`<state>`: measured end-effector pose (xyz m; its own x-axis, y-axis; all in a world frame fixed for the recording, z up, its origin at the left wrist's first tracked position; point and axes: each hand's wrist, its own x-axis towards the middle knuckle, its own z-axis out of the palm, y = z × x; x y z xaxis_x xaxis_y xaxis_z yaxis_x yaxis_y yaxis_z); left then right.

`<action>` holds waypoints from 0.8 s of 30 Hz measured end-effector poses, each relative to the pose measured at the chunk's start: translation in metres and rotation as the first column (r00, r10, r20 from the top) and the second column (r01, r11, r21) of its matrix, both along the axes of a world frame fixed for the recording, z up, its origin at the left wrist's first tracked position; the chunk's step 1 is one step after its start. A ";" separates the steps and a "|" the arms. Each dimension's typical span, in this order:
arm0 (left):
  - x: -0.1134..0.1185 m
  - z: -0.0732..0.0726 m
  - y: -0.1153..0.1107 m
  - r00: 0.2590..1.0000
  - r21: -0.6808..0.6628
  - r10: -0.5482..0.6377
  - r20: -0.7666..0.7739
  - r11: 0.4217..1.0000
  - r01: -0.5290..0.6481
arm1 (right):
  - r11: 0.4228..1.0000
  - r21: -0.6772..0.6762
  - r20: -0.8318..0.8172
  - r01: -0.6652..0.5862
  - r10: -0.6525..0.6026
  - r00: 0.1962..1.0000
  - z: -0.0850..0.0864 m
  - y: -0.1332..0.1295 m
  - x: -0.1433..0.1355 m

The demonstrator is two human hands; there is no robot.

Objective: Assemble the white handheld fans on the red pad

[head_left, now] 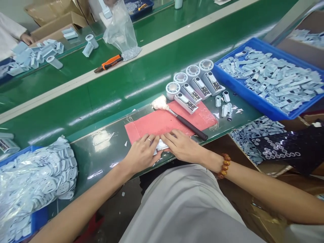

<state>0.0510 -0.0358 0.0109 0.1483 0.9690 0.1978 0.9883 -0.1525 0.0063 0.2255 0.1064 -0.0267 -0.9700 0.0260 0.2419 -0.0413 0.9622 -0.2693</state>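
Small pale plastic part (161,145) pressed flat at the near edge of the pink mat (157,123), between both hands and mostly covered by them — only a thin silvery-white strip visible. Left hand (142,153) laid palm down on its left end, fingers together and bent over the part, a ring on one finger. Right hand (182,145) laid palm down on its right end, fingers stretched and close together, resting on the part and the mat; a bracelet of brown beads (224,165) on that wrist. Fingertips of the two hands nearly meeting over the part.

Brush with black handle (188,124) and white fluffy head lying diagonal across the mat, just beyond the right hand. Four pale grey handheld fans (194,86) lined side by side at the far edge of the mat, round heads pointing away. A few loose small pieces (224,103) just right of them. Blue tray (255,98) full of pale blue parts to the far right; another blue bin (37,219) with bagged white parts at the near left. Orange-handled tool (109,63) and a clear plastic bag (121,32) well apart, across the green belt (106,91) — near another person's hand (26,38) at the top left corner
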 end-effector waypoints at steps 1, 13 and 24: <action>0.001 -0.001 0.000 1.000 0.002 0.004 0.000 1.000 -0.004 | 1.000 -0.014 0.000 0.016 -0.016 1.000 0.000 -0.002 0.000; 0.003 0.006 -0.014 0.934 0.052 0.203 0.295 0.972 -0.228 | 0.963 -0.256 -0.069 0.088 -0.109 0.992 0.002 -0.006 0.006; 0.054 -0.001 -0.040 -0.213 -0.261 0.167 0.963 0.775 -0.575 | 0.042 -0.982 0.171 0.186 -0.236 0.957 0.031 -0.089 -0.022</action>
